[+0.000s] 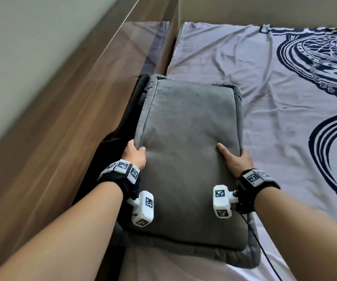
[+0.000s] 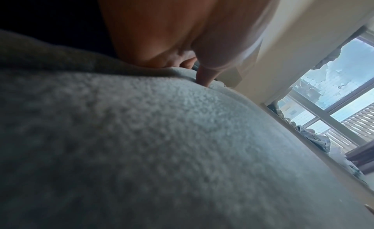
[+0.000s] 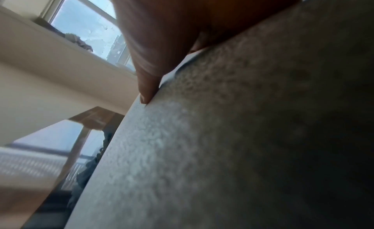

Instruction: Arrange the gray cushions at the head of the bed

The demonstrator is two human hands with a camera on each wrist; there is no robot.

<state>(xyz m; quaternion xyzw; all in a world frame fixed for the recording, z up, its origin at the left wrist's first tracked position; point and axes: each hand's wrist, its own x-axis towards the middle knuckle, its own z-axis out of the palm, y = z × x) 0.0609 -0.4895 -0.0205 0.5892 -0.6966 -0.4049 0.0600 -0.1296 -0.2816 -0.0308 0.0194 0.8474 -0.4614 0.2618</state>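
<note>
Two hands clamped on one gray cushion point(image 1: 185, 142) from the head view, left hand point(image 1: 135, 154) and right hand point(image 1: 237, 159) gripping its long edges, stacked over a second gray cushion point(image 1: 250, 250) on the bed point(image 1: 244, 57) beside the wooden headboard point(image 1: 48, 126). Wrist views: thumbs dug into gray fleece, nothing else. Placement close, final squaring left by the look of it; no readable writing anywhere.

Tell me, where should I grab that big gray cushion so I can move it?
Probably by its two long sides, one hand each. The top gray cushion is a wide, floppy slab lying flat on another cushion. The left hand and right hand already hold it there, thumbs on top, fingers tucked under the edges.
</note>
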